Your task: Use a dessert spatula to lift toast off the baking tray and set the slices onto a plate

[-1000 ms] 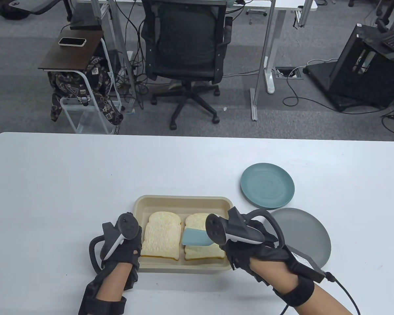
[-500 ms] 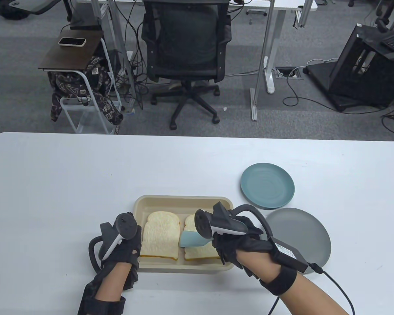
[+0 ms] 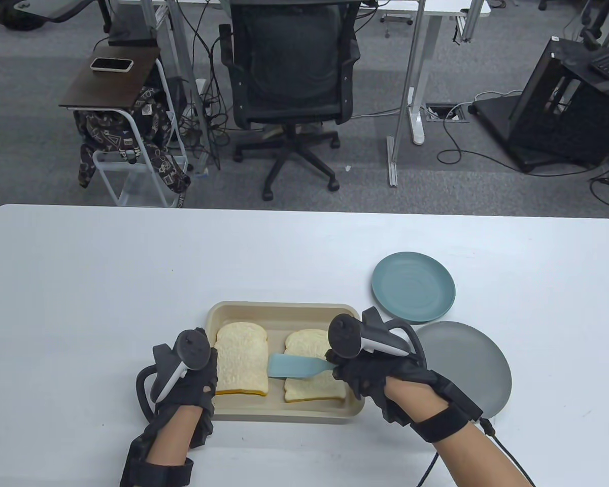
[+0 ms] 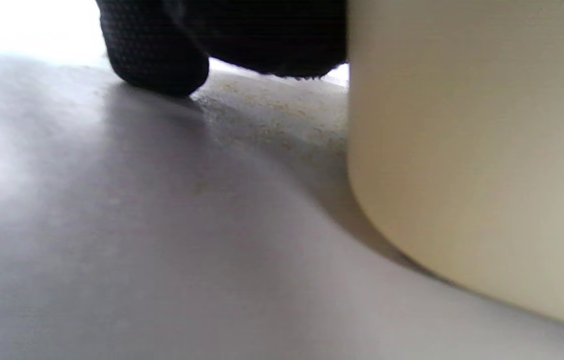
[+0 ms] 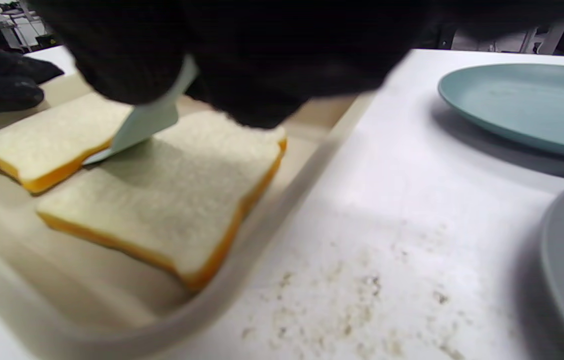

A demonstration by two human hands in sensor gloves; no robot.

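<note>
Toast slices, two of them, lie side by side in a beige baking tray [image 3: 284, 310] near the table's [image 3: 81, 284] front edge: left slice [image 3: 241, 357], right slice [image 3: 312, 373]. Between them a pale blue dessert spatula [image 3: 292, 366], gripped by the right hand [image 3: 373, 378], noses its blade under the left slice's edge. Left hand [image 3: 190, 378] rests against the tray's left wall; I cannot tell how its fingers lie. Toward the right edge sit a teal plate [image 3: 413, 294] and a grey plate [image 3: 467, 365].

Office: swivel chair [image 3: 290, 76], desks [image 3: 416, 71], floor cables [image 3: 457, 152].
</note>
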